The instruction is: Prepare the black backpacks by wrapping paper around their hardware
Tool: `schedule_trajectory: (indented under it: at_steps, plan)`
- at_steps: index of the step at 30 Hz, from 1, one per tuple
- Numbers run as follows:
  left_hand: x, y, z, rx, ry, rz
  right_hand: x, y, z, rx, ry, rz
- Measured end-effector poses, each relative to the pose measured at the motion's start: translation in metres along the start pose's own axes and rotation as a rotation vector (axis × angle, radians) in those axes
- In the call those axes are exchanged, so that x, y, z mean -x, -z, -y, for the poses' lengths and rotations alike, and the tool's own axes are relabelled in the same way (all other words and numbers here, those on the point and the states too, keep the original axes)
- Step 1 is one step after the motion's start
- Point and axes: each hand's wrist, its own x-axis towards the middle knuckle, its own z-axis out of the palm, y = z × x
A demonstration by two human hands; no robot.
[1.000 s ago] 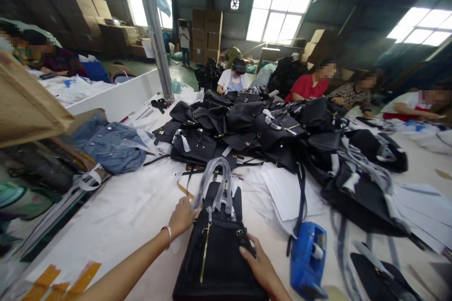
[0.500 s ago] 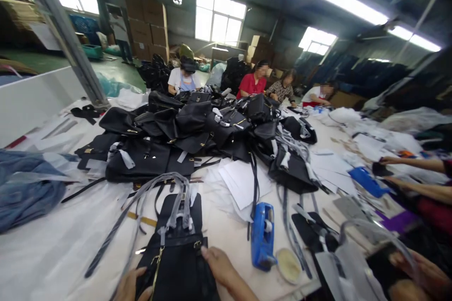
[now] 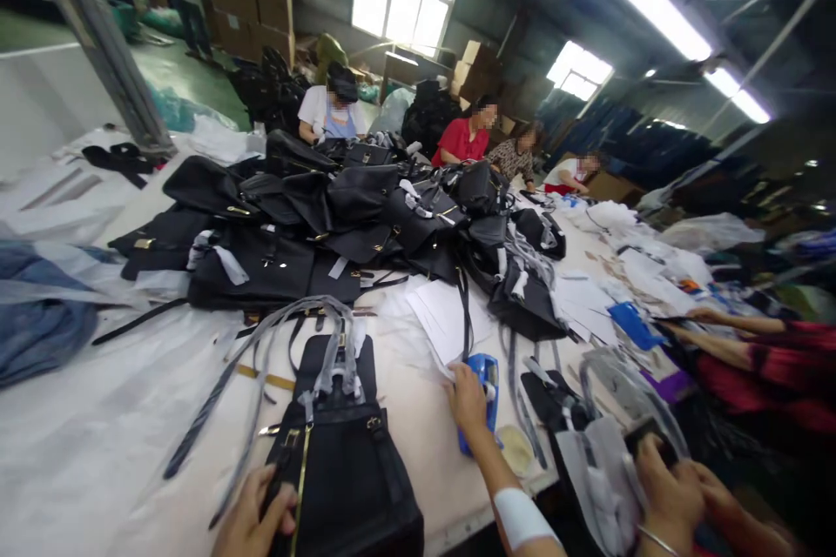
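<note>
A black backpack (image 3: 346, 470) with gold zips and plastic-wrapped handles lies on the table in front of me. My left hand (image 3: 258, 509) grips its left side edge near the gold zip, thumb and fingers pinched on the black material. My right hand (image 3: 467, 396) reaches to the lower corner of a stack of white paper sheets (image 3: 441, 313), beside the blue tape dispenser (image 3: 484, 374); its fingertips touch the paper edge, and whether they pinch it is hard to tell. A round pale disc (image 3: 515, 450) lies by the dispenser.
A large heap of black bags (image 3: 274, 265) spans the table's middle. Blue denim cloth (image 3: 45, 322) lies at left. At right, another person's hands (image 3: 672, 487) hold a wrapped bag. A metal post (image 3: 97, 43) rises at back left; several people sit across the table.
My right hand has left the backpack's right side and moved forward and right to the paper. My left hand stays at the backpack's left side. The camera view has shifted.
</note>
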Motion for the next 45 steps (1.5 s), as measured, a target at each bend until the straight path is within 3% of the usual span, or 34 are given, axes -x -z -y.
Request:
schedule_trajectory:
  at_steps: [4, 6, 10, 13, 17, 20, 24, 27, 29, 32, 34, 40, 43, 45]
  plan:
    - [0.008, 0.018, -0.032, 0.475, 0.157, 0.324, 0.002, -0.010, 0.045, -0.066, 0.056, 0.153]
    - [0.010, 0.032, -0.041, 0.638, 0.189, 0.370, 0.017, -0.011, 0.074, -0.264, 0.038, 0.280]
    - [0.014, 0.044, -0.039, 0.717, 0.137, 0.305, 0.061, -0.015, 0.147, -0.797, -0.057, 0.470]
    - [0.014, 0.045, -0.029, 0.599, -0.020, 0.241, 0.088, -0.031, 0.199, -1.040, -0.112, 0.584]
    - [0.008, 0.050, -0.016, 0.438, -0.262, 0.075, 0.115, -0.054, 0.239, -1.238, -0.178, 0.876]
    - [0.006, 0.053, -0.008, 0.404, -0.265, 0.025, 0.133, -0.058, 0.247, -1.288, -0.261, 1.027]
    - [0.005, 0.048, -0.002, 0.527, -0.243, 0.005, 0.143, -0.057, 0.248, -1.324, -0.321, 0.964]
    - [0.005, 0.045, -0.003, 0.697, -0.116, -0.022, 0.138, -0.053, 0.252, -1.275, -0.262, 0.955]
    - [0.006, 0.047, -0.006, 0.821, -0.033, 0.062, 0.133, -0.049, 0.255, -1.252, -0.219, 0.989]
    - [0.011, 0.052, -0.013, 0.974, 0.047, 0.292, 0.128, -0.051, 0.254, -1.257, -0.178, 1.042]
    - [0.015, 0.053, -0.019, 1.030, 0.065, 0.340, 0.129, -0.058, 0.250, -1.262, -0.167, 1.045]
    - [0.027, 0.049, -0.031, 0.977, 0.000, 0.188, 0.138, -0.079, 0.246, -1.305, -0.152, 0.935]
    - [0.029, 0.048, -0.033, 0.872, -0.042, 0.158, 0.138, -0.076, 0.244, -1.277, -0.120, 0.905]
    - [0.029, 0.047, -0.033, 0.797, -0.071, 0.152, 0.133, -0.067, 0.241, -1.257, -0.060, 0.974]
